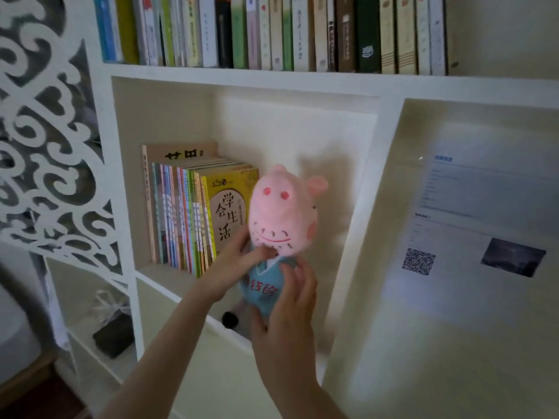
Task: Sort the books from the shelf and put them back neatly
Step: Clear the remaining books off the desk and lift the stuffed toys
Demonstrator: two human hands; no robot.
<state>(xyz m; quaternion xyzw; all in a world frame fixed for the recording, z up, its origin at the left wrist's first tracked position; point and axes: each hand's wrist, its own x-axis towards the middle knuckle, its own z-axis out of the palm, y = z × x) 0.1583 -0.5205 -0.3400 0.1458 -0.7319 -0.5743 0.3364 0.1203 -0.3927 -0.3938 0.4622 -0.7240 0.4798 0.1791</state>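
Your left hand (239,261) and right hand (290,306) both clasp the pink plush pig in teal shirt (281,207), centre of frame, just beside the upright colourful paperback books (184,219).

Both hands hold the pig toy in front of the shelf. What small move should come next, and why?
Probably set the pig toy down beside the yellow book, as a prop: the left hand and right hand both hold it, and the book row has no support on its right.

In the shelf compartment (302,131), books (193,219) are stood against the left wall, a plush toy (281,207) just right of them; more books (272,31) are ranged above.
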